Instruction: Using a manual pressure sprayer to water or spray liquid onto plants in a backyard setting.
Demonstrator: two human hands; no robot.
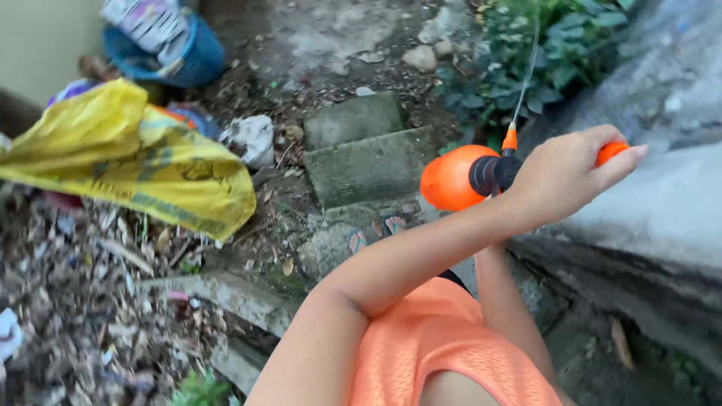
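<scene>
While your left hand (565,177) sits at the right of centre, its fingers are curled tight around the orange handle (611,151) of a small pump sprayer (453,177), and only the handle's tip pokes out past your knuckles. So the grip is a full, closed one with the sprayer in it. The round orange tank hangs just to the left of the hand, joined to it by a black collar (490,173). A short orange nozzle (510,140) rises from that collar. From there a thin pale line (528,71) runs up into the leafy plant (545,49) at the upper right. It may be a slim wand or a jet of water, and the view is too soft to say which. As far as this shows, the sprayer is already lifted and aimed at the plant. I cannot tell whether the leaves are wet, so how much of the plant has been covered is open. Your right forearm (505,301) climbs from the lower middle behind the left wrist. Its hand is hidden there, so its grip cannot be read. Below the tank you can see your sandalled feet (374,228) on worn concrete steps (368,162). A grey wall (662,210) fills the right side. A yellow plastic bag (135,162) lies over leaf litter at the left, with a blue basin (177,56) at the upper left.
</scene>
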